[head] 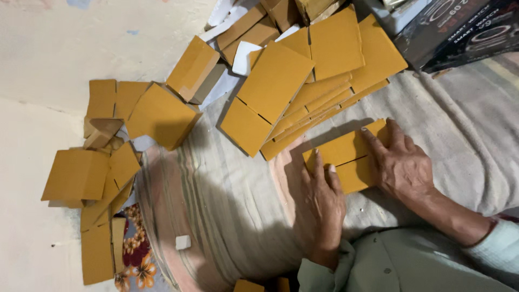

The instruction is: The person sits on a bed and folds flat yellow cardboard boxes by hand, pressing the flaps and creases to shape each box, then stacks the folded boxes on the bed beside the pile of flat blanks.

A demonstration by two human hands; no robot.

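Hands are pressing flat on a folded cardboard blank [346, 157] lying on the striped cloth [227, 205], its long axis slanting up toward the right hand [403, 162]. The left hand [319, 200], fingers spread, is pinning its near edge. A fanned stack of blanks [303, 92] is lying just beyond it.

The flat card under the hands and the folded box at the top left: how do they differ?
The card lies flat on the cloth, unfolded; the box is folded up, with closed sides. The left hand and right hand press on the card; nothing touches the box. The card lies apart from the others; the box rests among other pieces, partly on white paper. Both are the same mustard-brown cardboard.
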